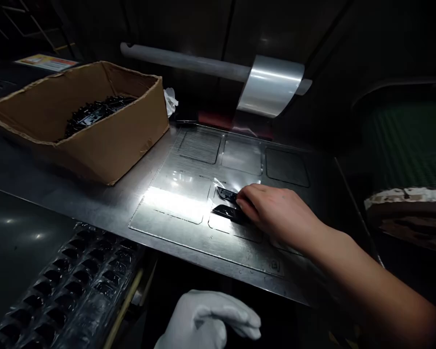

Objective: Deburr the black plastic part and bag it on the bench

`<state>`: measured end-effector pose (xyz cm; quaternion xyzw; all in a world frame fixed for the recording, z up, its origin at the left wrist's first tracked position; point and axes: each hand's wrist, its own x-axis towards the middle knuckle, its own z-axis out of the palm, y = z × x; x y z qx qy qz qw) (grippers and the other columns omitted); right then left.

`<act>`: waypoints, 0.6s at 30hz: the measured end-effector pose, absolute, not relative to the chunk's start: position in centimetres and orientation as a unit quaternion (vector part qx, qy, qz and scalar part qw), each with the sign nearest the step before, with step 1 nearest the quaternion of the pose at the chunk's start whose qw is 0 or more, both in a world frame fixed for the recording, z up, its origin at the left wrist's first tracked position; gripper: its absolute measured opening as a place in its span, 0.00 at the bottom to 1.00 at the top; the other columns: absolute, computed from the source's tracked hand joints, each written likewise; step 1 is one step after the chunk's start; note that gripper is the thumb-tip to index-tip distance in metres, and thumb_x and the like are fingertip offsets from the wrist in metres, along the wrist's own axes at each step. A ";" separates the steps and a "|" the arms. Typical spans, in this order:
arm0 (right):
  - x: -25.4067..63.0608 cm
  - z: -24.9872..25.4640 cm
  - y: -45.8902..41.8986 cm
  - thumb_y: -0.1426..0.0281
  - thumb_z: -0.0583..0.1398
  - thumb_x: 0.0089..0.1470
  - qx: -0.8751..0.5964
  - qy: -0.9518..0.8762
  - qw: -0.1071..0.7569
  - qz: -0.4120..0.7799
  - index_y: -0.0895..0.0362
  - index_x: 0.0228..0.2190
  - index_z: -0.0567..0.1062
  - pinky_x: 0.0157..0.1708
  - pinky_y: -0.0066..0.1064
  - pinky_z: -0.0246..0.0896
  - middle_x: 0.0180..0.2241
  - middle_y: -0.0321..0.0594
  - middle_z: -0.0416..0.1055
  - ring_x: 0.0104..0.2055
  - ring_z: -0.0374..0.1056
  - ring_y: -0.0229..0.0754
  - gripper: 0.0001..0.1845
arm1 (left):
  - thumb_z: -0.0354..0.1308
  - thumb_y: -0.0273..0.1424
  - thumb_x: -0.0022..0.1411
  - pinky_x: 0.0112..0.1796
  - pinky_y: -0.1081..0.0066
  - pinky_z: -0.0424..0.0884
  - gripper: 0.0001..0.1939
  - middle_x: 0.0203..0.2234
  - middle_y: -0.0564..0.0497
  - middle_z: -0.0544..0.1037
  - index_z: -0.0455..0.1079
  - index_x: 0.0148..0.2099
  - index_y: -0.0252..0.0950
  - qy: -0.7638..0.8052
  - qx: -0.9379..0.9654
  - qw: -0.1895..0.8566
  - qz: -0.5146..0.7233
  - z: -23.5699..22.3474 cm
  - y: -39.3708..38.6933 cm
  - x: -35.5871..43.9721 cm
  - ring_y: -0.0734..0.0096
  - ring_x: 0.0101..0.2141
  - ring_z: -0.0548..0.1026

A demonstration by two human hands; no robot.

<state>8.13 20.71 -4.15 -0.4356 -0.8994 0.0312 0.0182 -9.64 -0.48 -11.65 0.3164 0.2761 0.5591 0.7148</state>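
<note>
On the metal plate (174, 228), in the lower row of its shallow rectangular recesses, lie two small black glossy parts (228, 203). One part sits slightly behind the other; they lie just beside each other, and whether they touch cannot be told. The right hand (276, 213), bare, rests palm down over the near right portion of the plate, its fingertips (241, 202) on the right ends of both parts. The fingers are held close together and curled down onto the parts; whether they pinch a part or only press on it cannot be told. The forearm runs from the hand to the lower right corner of the view.

The left hand (210, 320), in a white glove, sits below the front edge of the bench, well apart from the parts. Its fingers are loosely curled and nothing is seen in them.

A strong glare falls on the plate left of the parts. Behind the plate, a roll of clear film (271, 85) hangs on a horizontal bar (181, 60), with a sheet of film running down toward the plate's rear edge.

At the left of the bench stands an open cardboard box (105, 140), tilted, with a heap of black parts inside. At lower left lies a clear blister tray (69, 286) with rows of small pockets.
</note>
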 end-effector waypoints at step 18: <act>25.8 -8.9 8.7 0.55 0.48 0.74 -0.621 -0.760 0.189 -0.046 0.55 0.51 0.76 0.42 0.42 0.70 0.46 0.44 0.77 0.45 0.75 0.51 0.23 | 0.62 0.32 0.71 0.65 0.62 0.70 0.10 0.57 0.51 0.81 0.82 0.51 0.41 0.519 0.767 0.150 0.346 -2.8 15.1 -15.0 0.62 0.60 0.76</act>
